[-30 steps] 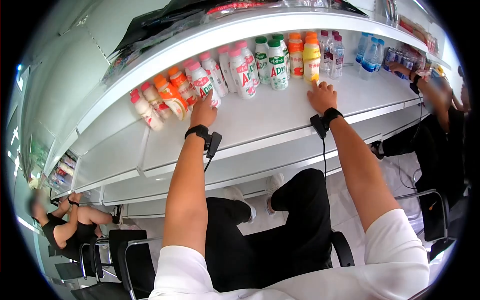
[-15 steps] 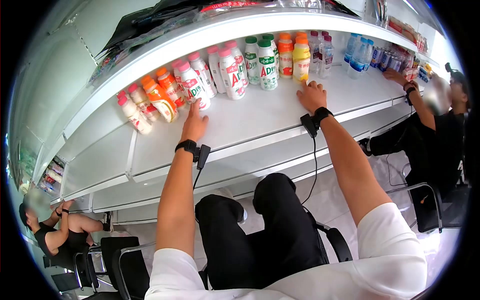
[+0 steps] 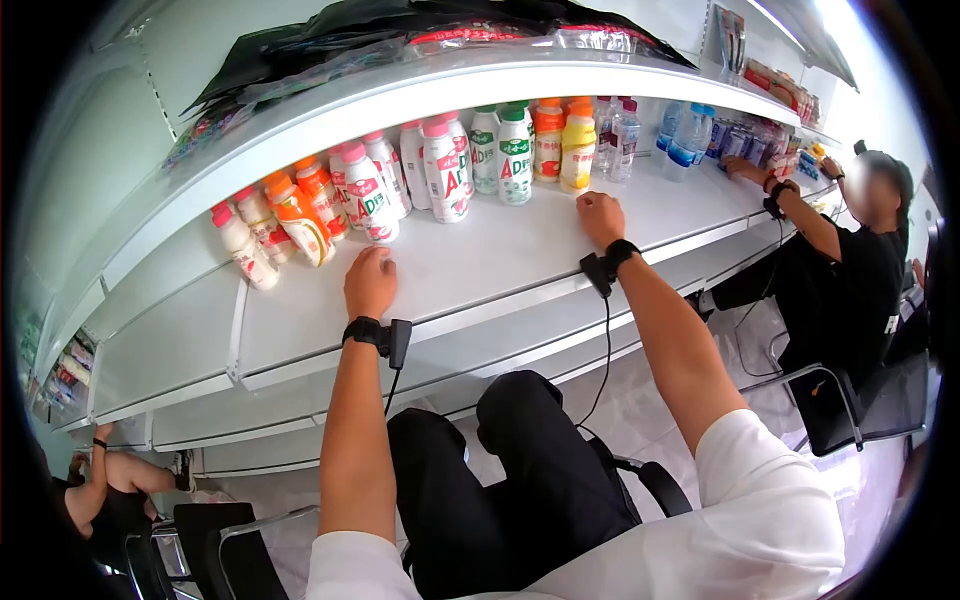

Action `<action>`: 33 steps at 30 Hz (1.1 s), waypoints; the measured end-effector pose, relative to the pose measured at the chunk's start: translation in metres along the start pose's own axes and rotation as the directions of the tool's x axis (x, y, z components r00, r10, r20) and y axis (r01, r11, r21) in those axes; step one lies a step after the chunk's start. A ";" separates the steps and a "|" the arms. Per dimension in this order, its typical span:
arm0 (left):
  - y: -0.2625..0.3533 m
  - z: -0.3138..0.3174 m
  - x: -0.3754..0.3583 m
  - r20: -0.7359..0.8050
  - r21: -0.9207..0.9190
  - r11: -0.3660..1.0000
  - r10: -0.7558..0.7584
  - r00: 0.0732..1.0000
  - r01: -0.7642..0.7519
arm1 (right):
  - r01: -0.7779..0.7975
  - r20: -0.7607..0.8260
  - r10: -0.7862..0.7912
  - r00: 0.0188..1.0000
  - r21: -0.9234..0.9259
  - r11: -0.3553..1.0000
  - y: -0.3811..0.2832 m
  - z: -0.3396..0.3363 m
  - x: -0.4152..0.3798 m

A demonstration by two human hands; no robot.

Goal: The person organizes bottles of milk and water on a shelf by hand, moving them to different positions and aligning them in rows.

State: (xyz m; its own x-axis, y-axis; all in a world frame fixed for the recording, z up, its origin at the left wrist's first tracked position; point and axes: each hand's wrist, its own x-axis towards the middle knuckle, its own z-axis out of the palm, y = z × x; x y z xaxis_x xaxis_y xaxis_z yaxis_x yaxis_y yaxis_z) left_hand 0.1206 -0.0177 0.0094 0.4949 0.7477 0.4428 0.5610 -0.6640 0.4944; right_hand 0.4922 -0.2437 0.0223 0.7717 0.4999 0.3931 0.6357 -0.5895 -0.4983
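Observation:
My left hand (image 3: 370,283) rests on the white shelf (image 3: 490,255) with its fingers curled in, just in front of a pink-capped white milk drink bottle (image 3: 369,195). My right hand (image 3: 601,218), also curled into a loose fist, lies near a yellow drink bottle (image 3: 577,155). No object shows in either hand. Between them, further back, stand another pink-capped bottle (image 3: 445,172) and a green-capped bottle (image 3: 514,158). An orange-capped bottle (image 3: 299,220) leans to the left, beside a small pink-capped bottle (image 3: 244,247).
Clear water bottles (image 3: 687,140) stand further right. Black plastic packaging (image 3: 330,55) lies on the upper shelf. A person in black (image 3: 850,260) reaches to the shelf on the right; another person (image 3: 95,490) sits at left. A chair (image 3: 215,530) stands at lower left.
Both hands have drawn back from the bottles, and their fingers have gone from stretched out to curled. The view has shifted slightly; the bottles keep their arrangement.

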 end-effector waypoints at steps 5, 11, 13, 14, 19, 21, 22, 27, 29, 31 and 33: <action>0.007 -0.003 -0.003 -0.009 0.021 1.000 0.008 1.000 -0.008 | 0.320 -0.236 -0.271 0.933 0.203 0.925 -0.070 0.014 0.004; -0.003 0.002 0.000 -0.022 0.001 0.999 0.037 0.999 -0.037 | 0.429 -0.260 -0.360 0.896 0.291 0.855 -0.088 0.044 -0.007; -0.007 0.005 0.001 -0.042 0.004 0.998 0.063 0.997 -0.063 | 0.350 -0.199 -0.299 0.933 0.314 0.882 -0.086 0.043 -0.008; -0.009 0.006 0.001 -0.046 0.008 0.997 0.078 0.996 -0.077 | 0.304 -0.166 -0.262 0.951 0.325 0.896 -0.085 0.044 -0.011; -0.010 0.004 -0.001 -0.026 -0.017 0.996 0.085 0.996 -0.085 | 0.371 -0.189 -0.328 0.925 0.271 0.888 -0.087 0.039 -0.016; -0.008 0.004 0.001 -0.023 -0.017 0.995 0.099 0.995 -0.099 | 0.356 -0.157 -0.326 0.932 0.239 0.903 -0.088 0.039 -0.014; -0.009 0.005 0.001 -0.015 -0.020 0.995 0.095 0.995 -0.095 | 0.349 -0.139 -0.325 0.935 0.225 0.910 -0.088 0.039 -0.015; -0.012 0.005 0.003 0.000 -0.025 0.995 0.100 0.995 -0.100 | 0.287 -0.073 -0.277 0.958 0.227 0.931 -0.091 0.034 -0.018; -0.012 0.007 0.003 -0.002 -0.013 0.996 0.088 0.996 -0.088 | 0.253 -0.033 -0.253 0.967 0.241 0.937 -0.092 0.033 -0.017; -0.011 0.007 0.002 -0.003 -0.010 0.996 0.084 0.996 -0.084 | 0.250 -0.045 -0.246 0.968 0.232 0.940 -0.091 0.035 -0.017; -0.011 0.006 0.002 -0.005 -0.011 0.995 0.095 0.995 -0.095 | 0.251 -0.051 -0.246 0.968 0.221 0.942 -0.090 0.036 -0.017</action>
State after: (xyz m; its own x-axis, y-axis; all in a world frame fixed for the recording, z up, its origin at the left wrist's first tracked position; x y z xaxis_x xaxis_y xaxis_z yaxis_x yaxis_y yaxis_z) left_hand 0.1189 -0.0091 0.0003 0.5426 0.6811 0.4916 0.5043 -0.7322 0.4579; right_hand 0.4212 -0.1762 0.0332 0.5917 0.5966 0.5422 0.7889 -0.2899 -0.5419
